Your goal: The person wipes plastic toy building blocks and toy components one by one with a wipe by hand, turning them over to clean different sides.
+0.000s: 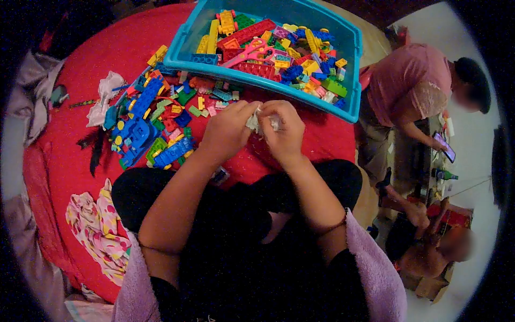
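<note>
My left hand [229, 130] and my right hand [284, 129] meet in front of me, close to the near wall of a blue plastic bin [257, 79]. Between their closed fingers is a small crumpled whitish piece [252, 123] that looks like tissue or paper. Its bits show on both sides of the right fingers; the rest is hidden. Inside the bin lie many toy building bricks [252, 37] and pink scissors [251, 52]. More loose bricks [171, 115] are heaped left of my left hand, on a red cloth [70, 155].
A crumpled white tissue [107, 96] and a patterned cloth [99, 231] lie on the left. My crossed legs [332, 182] are below my hands. At right, one person [413, 80] bends over holding a phone [444, 147]; another person [429, 249] sits low near a cardboard box [429, 290].
</note>
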Motion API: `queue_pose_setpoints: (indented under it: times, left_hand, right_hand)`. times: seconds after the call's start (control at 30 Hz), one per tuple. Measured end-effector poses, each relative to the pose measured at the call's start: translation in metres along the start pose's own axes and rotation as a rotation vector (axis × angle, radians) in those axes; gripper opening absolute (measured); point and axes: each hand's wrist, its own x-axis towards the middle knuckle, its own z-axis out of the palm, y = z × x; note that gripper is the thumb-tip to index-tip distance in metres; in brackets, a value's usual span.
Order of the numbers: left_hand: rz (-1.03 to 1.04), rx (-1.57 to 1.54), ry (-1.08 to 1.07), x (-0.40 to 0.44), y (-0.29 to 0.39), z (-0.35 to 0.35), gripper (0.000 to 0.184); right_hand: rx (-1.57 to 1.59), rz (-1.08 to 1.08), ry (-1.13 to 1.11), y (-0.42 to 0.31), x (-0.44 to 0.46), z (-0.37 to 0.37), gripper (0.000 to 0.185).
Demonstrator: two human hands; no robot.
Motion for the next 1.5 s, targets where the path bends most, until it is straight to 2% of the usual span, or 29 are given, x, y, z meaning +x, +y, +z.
queue_pose_setpoints:
  times: [0.1,0.23,0.3,0.43,0.53,0.6,0.63,0.7,0.73,0.77,0.8,0.9,1.0,1.13,1.3,1.37,1.4,1.43,1.47,1.5]
  left_hand:
    - [-0.01,0.015,0.05,0.0,-0.005,0.003,0.044]
    - [-0.071,0.001,0.044,0.003,-0.003,0.0,0.043]
    - [-0.101,-0.086,0.023,0.004,-0.002,-0.001,0.041]
    - [-0.14,-0.079,0.054,0.006,0.0,-0.002,0.039]
    - [-0.208,-0.235,0.042,0.008,-0.002,-0.002,0.038]
    - [-0.195,-0.314,0.042,0.01,-0.002,-0.003,0.037]
    - [-0.195,-0.315,0.043,0.011,-0.001,-0.005,0.037]
    - [-0.217,-0.396,-0.066,0.012,0.004,-0.01,0.039]
    - [-0.221,-0.397,-0.061,0.009,0.002,-0.008,0.039]
    - [-0.127,-0.239,-0.053,0.005,-0.001,-0.004,0.04]
    - [-0.03,-0.08,-0.047,0.004,-0.002,-0.002,0.042]
    - [-0.047,-0.125,-0.088,0.004,-0.002,-0.002,0.044]
    - [-0.023,-0.153,-0.051,0.004,-0.001,-0.001,0.044]
    - [-0.026,-0.162,-0.039,0.004,-0.001,0.002,0.043]
    - [-0.217,-0.413,0.046,0.015,0.011,-0.013,0.04]
    - [-0.209,-0.414,0.056,0.014,0.005,-0.011,0.041]
    - [-0.181,-0.35,-0.026,0.013,0.0,-0.01,0.043]
    - [-0.151,-0.286,-0.108,0.012,-0.003,-0.009,0.044]
    - [-0.15,-0.287,-0.109,0.012,-0.004,-0.007,0.044]
    - [-0.117,-0.282,-0.127,0.011,-0.005,-0.007,0.047]
  right_hand:
    - [-0.066,-0.017,-0.128,-0.002,0.001,-0.002,0.015]
    - [-0.04,0.006,-0.187,-0.001,-0.001,-0.002,0.016]
    - [0.028,0.077,-0.116,-0.001,-0.002,-0.002,0.016]
    - [0.01,0.043,-0.089,-0.003,0.0,-0.004,0.016]
    - [0.083,0.142,-0.068,-0.003,0.0,-0.004,0.014]
    - [0.139,0.356,-0.02,0.005,0.0,-0.005,0.012]
    - [0.139,0.356,-0.02,0.008,0.0,-0.006,0.012]
    - [0.237,0.443,0.104,0.011,0.001,-0.007,0.012]
    - [0.238,0.406,0.138,0.009,0.002,-0.008,0.013]
    - [0.239,0.406,0.132,0.007,0.003,-0.007,0.013]
    - [0.216,0.362,0.097,0.006,0.003,-0.007,0.013]
    - [0.191,0.33,0.038,0.005,0.002,-0.006,0.014]
    - [0.179,0.36,0.04,0.002,0.005,-0.008,0.014]
    - [0.232,0.508,0.01,0.006,0.005,-0.011,0.013]
    - [0.254,0.53,0.007,0.017,0.002,-0.013,0.016]
    - [0.535,0.765,-0.081,0.009,0.006,-0.012,0.02]
    - [0.535,0.765,-0.083,0.01,0.005,-0.011,0.02]
    - [0.513,0.739,-0.182,0.012,0.003,-0.01,0.022]
    - [0.49,0.712,-0.279,0.014,0.002,-0.01,0.024]
    - [0.489,0.712,-0.278,0.015,0.002,-0.012,0.024]
